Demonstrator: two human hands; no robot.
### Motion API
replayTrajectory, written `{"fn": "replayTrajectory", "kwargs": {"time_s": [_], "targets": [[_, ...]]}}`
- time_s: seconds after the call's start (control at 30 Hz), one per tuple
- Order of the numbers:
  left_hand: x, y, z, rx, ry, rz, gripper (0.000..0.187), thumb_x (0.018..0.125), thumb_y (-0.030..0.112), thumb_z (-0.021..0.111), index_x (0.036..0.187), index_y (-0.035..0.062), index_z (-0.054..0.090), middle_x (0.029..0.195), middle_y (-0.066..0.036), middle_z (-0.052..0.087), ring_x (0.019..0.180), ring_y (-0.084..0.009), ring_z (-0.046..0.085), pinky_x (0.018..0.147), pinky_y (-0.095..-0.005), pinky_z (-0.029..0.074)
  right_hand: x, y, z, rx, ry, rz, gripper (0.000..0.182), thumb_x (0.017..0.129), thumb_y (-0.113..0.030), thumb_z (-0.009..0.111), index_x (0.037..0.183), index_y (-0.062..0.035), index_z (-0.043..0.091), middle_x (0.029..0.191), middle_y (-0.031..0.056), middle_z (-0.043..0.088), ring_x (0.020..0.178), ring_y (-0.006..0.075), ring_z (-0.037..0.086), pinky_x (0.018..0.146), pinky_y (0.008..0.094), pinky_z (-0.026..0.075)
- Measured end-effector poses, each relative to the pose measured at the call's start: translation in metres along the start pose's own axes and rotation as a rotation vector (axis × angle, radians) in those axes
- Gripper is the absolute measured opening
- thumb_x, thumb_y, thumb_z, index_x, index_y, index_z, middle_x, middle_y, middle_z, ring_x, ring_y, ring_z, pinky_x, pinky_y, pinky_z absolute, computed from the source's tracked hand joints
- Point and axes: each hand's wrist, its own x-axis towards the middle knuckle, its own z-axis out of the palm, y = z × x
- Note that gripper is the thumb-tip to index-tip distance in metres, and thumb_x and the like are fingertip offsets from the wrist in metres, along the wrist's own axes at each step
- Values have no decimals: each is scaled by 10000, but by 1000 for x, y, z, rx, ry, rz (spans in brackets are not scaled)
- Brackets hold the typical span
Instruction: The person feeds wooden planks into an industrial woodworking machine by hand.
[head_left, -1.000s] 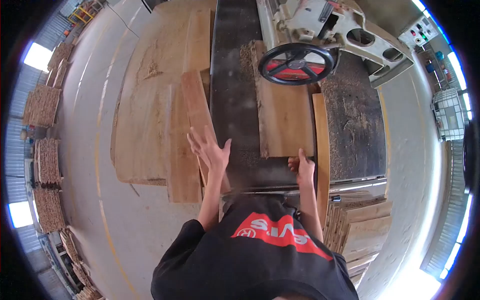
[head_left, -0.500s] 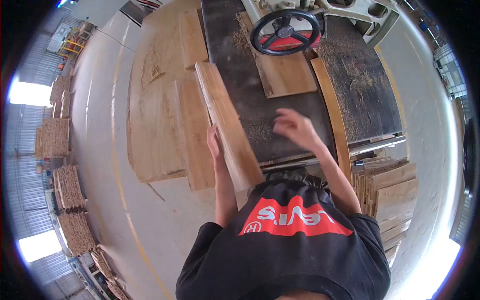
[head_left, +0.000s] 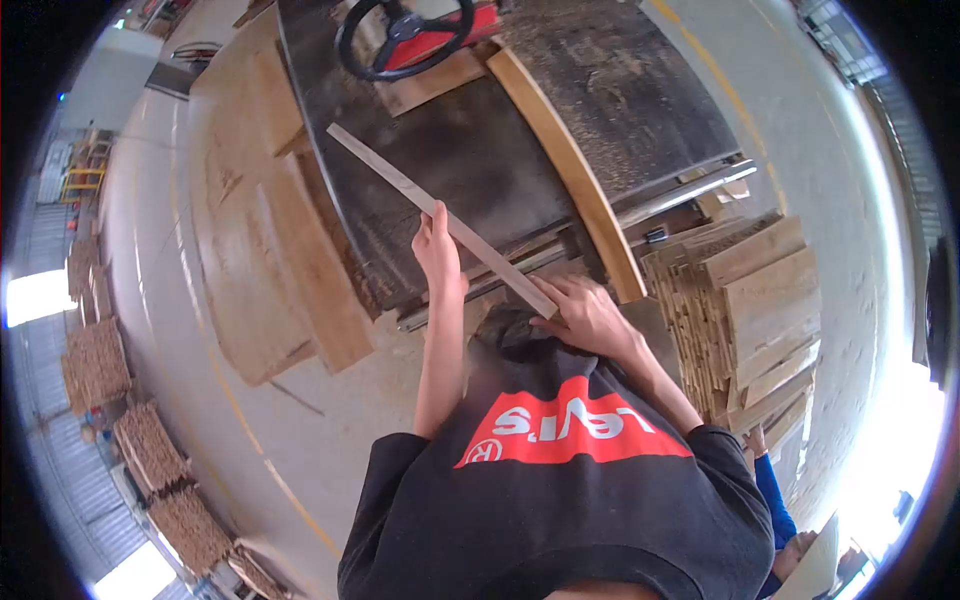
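A wooden board, turned so that its narrow edge faces up, slants across the dark metal machine table. My left hand grips it around its middle, thumb on the upper edge. At the end close to my body, my right hand has its fingers wrapped on the board. Beyond the board, another plank lies under the black handwheel. A long curved wooden strip rests along the table to the right of my hands.
Planks lie on a large wooden sheet at the left. Stacked boards stand at the right, near another person's blue sleeve. More wood stacks line the far left floor. Sawdust covers the table's right part.
The view has shifted. The board has been turned from its broad face onto its edge and now lies across in front of me. My right hand, free before, has taken hold of its near end.
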Motion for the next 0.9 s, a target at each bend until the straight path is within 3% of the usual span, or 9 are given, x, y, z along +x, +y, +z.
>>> {"fn": "replayTrajectory", "kwargs": {"time_s": [0.1, 0.13, 0.23, 0.27, 0.4, 0.5, 0.63, 0.8, 0.9], "targets": [[-16, -14, 16, 136, -131, 96, 615, 1067, 434, 622, 1409, -76, 612, 1426, -140, 634, 1294, -236, 593, 1101, -355, 427, -32, 15, 7, 270, 46, 111, 496, 906, -356, 809, 1233, 2, 703, 902, 250, 738, 875, 451, 724, 757, 479, 589], [-7, -34, 14, 82, -296, 145, 691, 1061, 446, 627, 1483, -97, 549, 1503, -212, 590, 1398, -279, 547, 1167, -356, 380, -39, 21, 8, 294, -57, 272, 504, 886, -416, 837, 1091, 34, 740, 885, 273, 722, 818, 377, 760, 746, 460, 588], [-11, -50, 35, 292, -215, 278, 737, 1072, 460, 591, 1471, -154, 510, 1472, -324, 587, 1433, -351, 535, 1176, -371, 396, -48, 55, 34, 363, -233, 535, 535, 883, -439, 850, 1086, 45, 749, 895, 233, 762, 806, 235, 760, 762, 406, 585], [-18, -47, 44, 372, -187, 415, 698, 1082, 441, 566, 1429, -163, 544, 1439, -357, 591, 1387, -397, 573, 1145, -363, 428, -55, 67, 55, 750, -6, 389, 535, 937, -446, 807, 1103, 60, 759, 954, 164, 800, 858, 143, 723, 795, 341, 577], [-8, -63, 63, 591, -257, 752, 616, 1064, 399, 602, 1390, -124, 596, 1432, -409, 555, 1331, -520, 552, 1147, -527, 416, -39, 77, 35, 1343, -112, 752, 476, 1060, -413, 662, 1178, 39, 755, 1086, 115, 803, 966, 187, 743, 854, 315, 572], [10, -77, 75, 702, -212, 834, 617, 1089, 424, 568, 1431, -88, 598, 1521, -366, 506, 1465, -473, 459, 1208, -507, 371, -28, 91, 50, 1295, -55, 735, 499, 1068, -434, 644, 1255, 25, 709, 1168, 119, 785, 1075, 184, 728, 866, 335, 571], [47, -90, 78, 796, -162, 1009, 595, 1049, 394, 619, 1440, -55, 595, 1521, -300, 544, 1459, -538, 407, 1191, -586, 326, 2, 105, 75, 1301, 11, 762, 511, 1075, -479, 617, 1236, 1, 684, 1208, 104, 767, 1124, 174, 704, 856, 357, 574], [94, -76, 78, 885, -134, 915, 627, 1026, 436, 634, 1454, -21, 602, 1548, -227, 553, 1543, -521, 294, 1225, -604, 252, 46, 104, 94, 1123, 220, 711, 517, 1082, -462, 609, 919, 8, 752, 806, 111, 760, 681, 216, 738, 660, 350, 586], [112, -60, 84, 897, -128, 942, 649, 1008, 453, 654, 1449, -20, 607, 1542, -232, 558, 1549, -515, 287, 1225, -615, 253, 75, 101, 91, 1050, 336, 794, 536, 1071, -491, 616, 871, -9, 736, 755, 95, 738, 640, 197, 719, 560, 339, 548]]}}
